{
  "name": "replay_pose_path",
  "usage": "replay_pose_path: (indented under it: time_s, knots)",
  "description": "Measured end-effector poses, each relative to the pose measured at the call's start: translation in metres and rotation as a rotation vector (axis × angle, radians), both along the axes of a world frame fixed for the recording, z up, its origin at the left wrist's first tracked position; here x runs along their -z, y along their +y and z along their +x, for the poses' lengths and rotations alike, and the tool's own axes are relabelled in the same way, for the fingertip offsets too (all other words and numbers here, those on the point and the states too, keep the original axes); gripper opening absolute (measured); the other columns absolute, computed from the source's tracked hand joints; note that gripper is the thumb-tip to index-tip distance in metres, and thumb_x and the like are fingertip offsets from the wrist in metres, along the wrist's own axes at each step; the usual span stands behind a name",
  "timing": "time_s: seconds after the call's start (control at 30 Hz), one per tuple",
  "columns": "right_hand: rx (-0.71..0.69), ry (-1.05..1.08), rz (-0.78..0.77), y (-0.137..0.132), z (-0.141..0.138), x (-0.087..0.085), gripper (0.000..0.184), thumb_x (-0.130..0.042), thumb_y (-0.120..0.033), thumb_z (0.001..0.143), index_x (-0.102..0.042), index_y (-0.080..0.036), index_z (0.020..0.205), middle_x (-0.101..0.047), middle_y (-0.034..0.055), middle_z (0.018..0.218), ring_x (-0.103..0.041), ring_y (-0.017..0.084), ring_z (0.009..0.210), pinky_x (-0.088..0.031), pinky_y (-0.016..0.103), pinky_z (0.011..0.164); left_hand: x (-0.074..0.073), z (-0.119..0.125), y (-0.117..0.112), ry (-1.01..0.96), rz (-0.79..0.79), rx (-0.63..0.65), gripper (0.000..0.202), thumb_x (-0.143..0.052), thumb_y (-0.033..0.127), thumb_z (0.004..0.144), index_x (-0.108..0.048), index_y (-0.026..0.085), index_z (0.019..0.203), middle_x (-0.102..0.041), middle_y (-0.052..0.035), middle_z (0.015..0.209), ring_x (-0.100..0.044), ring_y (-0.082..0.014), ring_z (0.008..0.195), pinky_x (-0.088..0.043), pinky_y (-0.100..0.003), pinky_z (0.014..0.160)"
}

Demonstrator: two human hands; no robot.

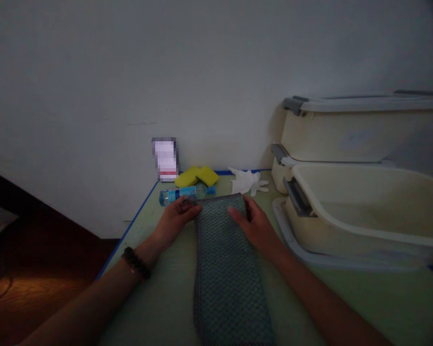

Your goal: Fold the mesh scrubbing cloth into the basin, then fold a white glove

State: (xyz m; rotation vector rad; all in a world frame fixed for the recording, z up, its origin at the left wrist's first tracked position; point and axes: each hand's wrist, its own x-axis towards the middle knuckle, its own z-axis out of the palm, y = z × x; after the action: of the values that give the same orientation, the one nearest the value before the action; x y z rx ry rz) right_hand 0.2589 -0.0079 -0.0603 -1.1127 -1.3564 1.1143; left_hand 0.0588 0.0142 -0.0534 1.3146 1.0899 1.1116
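Note:
A green textured cloth [228, 269] with a dark stitched border stretches lengthwise toward me over the table. My left hand [176, 217] pinches its far left corner between thumb and fingers; a dark beaded bracelet circles that wrist. At the far right corner, my right hand [255, 222] grips the cloth, thumb on top and the other fingers partly hidden behind the edge. Just beyond the left hand, a clear plastic bottle [182, 193] with a blue label and blue cap lies on its side.
Yellow sponges or cloths [197, 177] lie behind the bottle. A phone-like screen [165, 160], blurred out, leans against the wall. White gloves [248, 181] rest near the table's back edge. An open cream bin [305, 235] stands on the green table [144, 298] at right, with a lidded bin [332, 137] behind.

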Motion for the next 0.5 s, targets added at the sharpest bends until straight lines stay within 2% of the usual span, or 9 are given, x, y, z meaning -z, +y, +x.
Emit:
replay_pose_path:
  time_s: [0.13,0.23,0.3,0.37,0.43,0.5]
  knots:
    - [-0.025,-0.184,-0.021,0.0,0.001,0.004,0.028,-0.058,-0.036,0.074,-0.054,-0.016,0.093,-0.062,0.0058,0.089,-0.059,0.019,0.08,-0.047,0.034,0.072,0.007,0.001,0.002,-0.094,-0.004,0.01,0.024,-0.062,0.024,0.073,-0.051,0.016,0.093,-0.064,-0.001,0.079,-0.062,-0.0139,0.073,-0.049,-0.03,0.072]
    - [0.107,-0.304,0.098,0.001,0.002,0.01,0.031,-0.054,-0.029,0.077,-0.05,-0.016,0.104,-0.059,0.0083,0.097,-0.057,0.021,0.087,-0.045,0.038,0.078,0.009,0.0,0.005,-0.003,0.041,-0.038,0.031,-0.06,0.023,0.072,-0.046,0.017,0.099,-0.062,-0.0034,0.089,-0.061,-0.0153,0.081,-0.049,-0.032,0.075]
    - [0.218,-0.434,0.205,0.002,0.005,0.012,0.042,-0.054,-0.026,0.076,-0.043,-0.015,0.116,-0.054,0.0113,0.105,-0.053,0.023,0.096,-0.042,0.04,0.085,0.008,-0.003,0.006,0.201,0.131,-0.095,0.037,-0.061,0.022,0.071,-0.044,0.018,0.104,-0.058,-0.0053,0.096,-0.058,-0.0159,0.084,-0.049,-0.032,0.072]
    - [0.266,-0.584,0.28,0.004,0.009,0.013,0.049,-0.055,-0.025,0.076,-0.04,-0.014,0.121,-0.048,0.0136,0.11,-0.049,0.025,0.101,-0.039,0.042,0.089,0.007,-0.006,0.006,0.477,0.258,-0.136,0.036,-0.06,0.021,0.071,-0.046,0.018,0.104,-0.056,-0.0061,0.097,-0.056,-0.0162,0.08,-0.048,-0.032,0.067]
    - [0.241,-0.719,0.313,0.004,0.012,0.009,0.04,-0.056,-0.024,0.076,-0.048,-0.014,0.114,-0.047,0.0135,0.107,-0.047,0.025,0.101,-0.038,0.041,0.089,0.006,-0.008,0.006,0.708,0.372,-0.107,0.023,-0.057,0.023,0.074,-0.052,0.017,0.096,-0.056,-0.0054,0.09,-0.054,-0.0162,0.076,-0.046,-0.031,0.064]
    - [0.177,-0.813,0.33,0.002,0.014,0.001,0.023,-0.056,-0.024,0.077,-0.057,-0.015,0.098,-0.051,0.0111,0.099,-0.048,0.024,0.097,-0.038,0.04,0.087,0.006,-0.009,0.005,0.841,0.436,-0.018,0.013,-0.052,0.026,0.078,-0.057,0.017,0.085,-0.057,-0.0044,0.082,-0.053,-0.016,0.072,-0.045,-0.03,0.063]
